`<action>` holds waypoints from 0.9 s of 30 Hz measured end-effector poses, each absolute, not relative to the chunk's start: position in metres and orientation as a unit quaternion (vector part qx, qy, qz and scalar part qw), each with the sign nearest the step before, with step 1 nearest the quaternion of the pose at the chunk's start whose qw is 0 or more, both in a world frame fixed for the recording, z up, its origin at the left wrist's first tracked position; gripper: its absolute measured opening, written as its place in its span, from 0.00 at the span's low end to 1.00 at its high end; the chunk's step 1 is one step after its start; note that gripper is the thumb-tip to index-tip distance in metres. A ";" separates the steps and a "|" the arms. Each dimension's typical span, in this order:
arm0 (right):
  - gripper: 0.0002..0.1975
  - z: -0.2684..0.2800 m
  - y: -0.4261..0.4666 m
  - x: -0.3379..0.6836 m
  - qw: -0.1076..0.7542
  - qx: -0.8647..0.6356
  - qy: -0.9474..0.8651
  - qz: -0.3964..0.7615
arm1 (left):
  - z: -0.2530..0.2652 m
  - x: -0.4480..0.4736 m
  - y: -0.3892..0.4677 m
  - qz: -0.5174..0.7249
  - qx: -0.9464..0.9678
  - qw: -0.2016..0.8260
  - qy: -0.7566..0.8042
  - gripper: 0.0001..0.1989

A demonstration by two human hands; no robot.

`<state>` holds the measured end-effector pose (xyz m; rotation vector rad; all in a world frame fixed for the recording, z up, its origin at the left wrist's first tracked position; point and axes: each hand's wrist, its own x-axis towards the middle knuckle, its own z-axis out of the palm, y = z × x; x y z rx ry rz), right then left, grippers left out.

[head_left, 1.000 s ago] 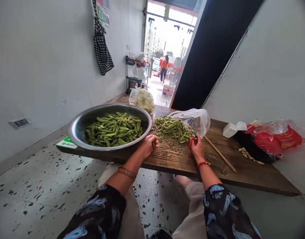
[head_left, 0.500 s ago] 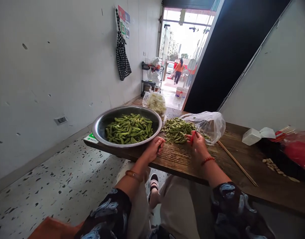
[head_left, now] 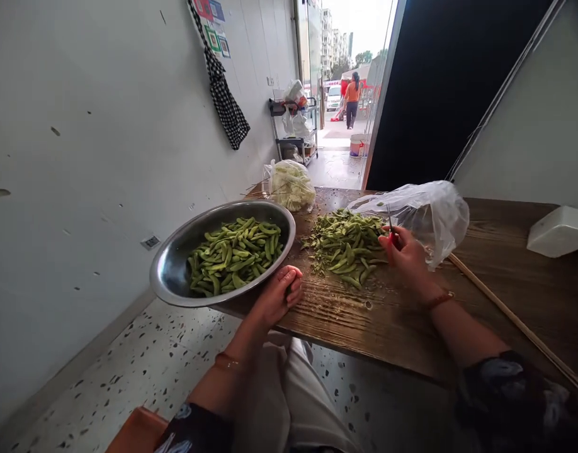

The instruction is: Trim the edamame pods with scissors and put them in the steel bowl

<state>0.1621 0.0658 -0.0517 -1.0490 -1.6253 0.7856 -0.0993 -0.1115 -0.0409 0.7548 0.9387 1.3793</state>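
My right hand (head_left: 407, 258) is closed around red-handled scissors (head_left: 391, 246), their blades pointing up and away. It hovers at the right side of a pile of green soybean pods (head_left: 348, 242) and trimmings on the table. My left hand (head_left: 282, 290) is curled closed at the right rim of a steel basin (head_left: 169, 292); whatever is inside its fingers is hidden. Inside the basin lie many more green pods (head_left: 237, 255). Behind the pile, a crumpled clear plastic bag (head_left: 442, 217) sits close to my right hand.
Small scraps are scattered over the dark wooden table (head_left: 336, 314). A bag of pale vegetable (head_left: 291, 185) stands behind the basin. Long wooden sticks (head_left: 510, 314) lie at right, near a white container (head_left: 560, 231). Beyond are a cart (head_left: 296, 135) and a person outside (head_left: 352, 100).
The view has tilted and come closer to the table. My right hand still holds the scissors beside the pile, and my left hand stays curled by the basin.
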 end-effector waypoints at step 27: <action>0.25 -0.056 0.037 0.176 0.472 -0.396 -0.738 0.275 | -0.041 -0.003 -0.003 0.259 0.600 0.051 0.756 0.14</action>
